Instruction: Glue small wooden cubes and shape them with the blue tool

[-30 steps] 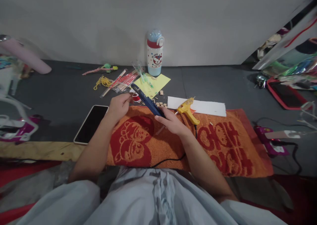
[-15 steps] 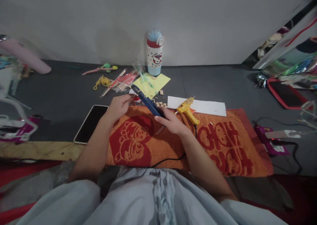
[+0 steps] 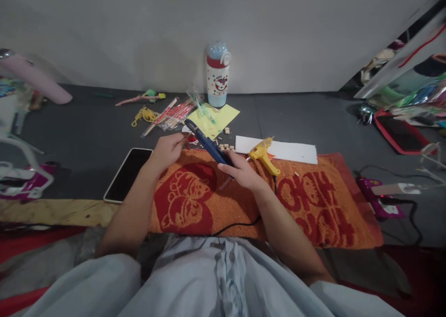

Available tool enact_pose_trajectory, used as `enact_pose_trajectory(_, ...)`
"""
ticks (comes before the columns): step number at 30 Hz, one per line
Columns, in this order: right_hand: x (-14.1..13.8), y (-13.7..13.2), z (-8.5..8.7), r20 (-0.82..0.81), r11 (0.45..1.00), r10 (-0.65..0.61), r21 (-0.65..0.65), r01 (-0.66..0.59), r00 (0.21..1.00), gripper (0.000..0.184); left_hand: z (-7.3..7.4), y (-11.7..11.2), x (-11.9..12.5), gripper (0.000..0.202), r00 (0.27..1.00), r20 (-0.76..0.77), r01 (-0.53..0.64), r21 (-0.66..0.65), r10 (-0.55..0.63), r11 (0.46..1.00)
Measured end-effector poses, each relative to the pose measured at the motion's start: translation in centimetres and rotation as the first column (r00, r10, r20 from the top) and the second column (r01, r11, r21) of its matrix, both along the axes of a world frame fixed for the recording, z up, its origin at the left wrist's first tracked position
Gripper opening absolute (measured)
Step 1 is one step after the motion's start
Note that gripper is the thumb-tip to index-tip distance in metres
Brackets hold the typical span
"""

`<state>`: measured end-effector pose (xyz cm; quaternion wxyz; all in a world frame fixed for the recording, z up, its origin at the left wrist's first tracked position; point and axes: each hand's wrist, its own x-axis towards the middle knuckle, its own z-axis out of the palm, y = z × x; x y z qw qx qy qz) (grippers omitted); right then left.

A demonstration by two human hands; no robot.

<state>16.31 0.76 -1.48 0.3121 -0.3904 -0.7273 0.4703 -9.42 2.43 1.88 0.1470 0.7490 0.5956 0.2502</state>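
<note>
Tilted over the orange towel (image 3: 240,201), a long dark blue hand tool (image 3: 212,148) has its far end up and to the left. My right hand (image 3: 242,168) is closed around its near end; whether it is a cutter or another tool I cannot tell. My left hand (image 3: 167,149) is pinched beside the tool's upper part, apart from my right hand. Whatever its fingertips hold is too small to make out. Small cut wooden pieces (image 3: 226,147) lie just beyond the tool. Right of my right hand, a yellow glue gun (image 3: 265,156) rests across a white strip (image 3: 294,151).
A patterned bottle (image 3: 218,75) stands at the wall behind yellow paper (image 3: 228,117) and packaged sticks (image 3: 172,117). Left of the towel lies a white-edged tablet (image 3: 128,175). The pink bottle (image 3: 35,75) is far left, a purple power strip (image 3: 379,198) right. A black cord crosses the towel.
</note>
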Motion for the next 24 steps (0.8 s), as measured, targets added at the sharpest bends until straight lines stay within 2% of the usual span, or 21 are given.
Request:
enact_pose_trajectory(3, -0.4, -0.1, -0.1, -0.012, 0.999, -0.049, -0.009, 0.049, 0.999, 0.044, -0.2, -0.2, 0.9, 0.031, 0.997, -0.044, -0.059, 0.141, 0.065, 0.988)
enact_pose_trajectory(5, -0.8, -0.1, -0.2, -0.047, 0.995, -0.096, -0.028, 0.095, 0.994, 0.044, -0.3, -0.7, 1.7, 0.029, 0.99, -0.016, -0.126, 0.321, 0.139, 0.939)
enact_pose_trajectory(7, -1.3, -0.2, -0.4, -0.116, 0.99, -0.131, -0.063, 0.124, 0.985, 0.042, -0.5, -1.4, 2.8, 0.027, 0.985, 0.051, -0.169, 0.423, 0.163, 0.89)
enact_pose_trajectory(9, -1.8, -0.4, -0.6, -0.19, 0.988, -0.136, -0.1, 0.119, 0.972, 0.041, -0.7, -2.1, 3.8, 0.023, 0.989, 0.102, -0.139, 0.372, 0.108, 0.918)
enact_pose_trajectory(12, -2.6, -0.8, -0.7, -0.273, 0.987, -0.124, -0.131, 0.091, 0.954, 0.044, -1.5, -2.5, 5.3, 0.031, 0.965, 0.263, -0.046, 0.119, 0.014, 0.992)
enact_pose_trajectory(13, -2.9, -0.9, -0.7, -0.287, 0.987, -0.117, -0.14, 0.079, 0.951, 0.047, -1.8, -2.5, 5.7, 0.036, 0.936, 0.352, 0.002, 0.055, -0.021, 0.998)
enact_pose_trajectory(15, -3.4, -1.2, -0.6, -0.3, 0.988, -0.096, -0.147, 0.053, 0.949, 0.051, -2.3, -2.4, 6.4, 0.045, 0.813, 0.576, 0.131, -0.036, -0.087, 0.991)
enact_pose_trajectory(17, -3.8, -1.5, -0.6, -0.327, 0.989, -0.078, -0.142, 0.032, 0.942, 0.057, -2.8, -2.3, 6.9, 0.052, 0.677, 0.728, 0.226, -0.073, -0.103, 0.971)
enact_pose_trajectory(19, -4.0, -1.7, -0.7, -0.356, 0.992, -0.071, -0.123, 0.029, 0.932, 0.061, -3.0, -2.4, 7.2, 0.056, 0.58, 0.81, 0.262, -0.087, -0.085, 0.961)
enact_pose_trajectory(21, -4.2, -1.8, -0.8, -0.361, 0.995, -0.071, -0.093, 0.04, 0.93, 0.062, -3.1, -2.6, 7.5, 0.058, 0.528, 0.847, 0.25, -0.089, -0.059, 0.964)
enact_pose_trajectory(24, -4.2, -1.9, -1.0, -0.349, 0.996, -0.075, -0.064, 0.057, 0.934, 0.061, -3.1, -2.9, 7.6, 0.059, 0.507, 0.861, 0.201, -0.081, -0.033, 0.976)
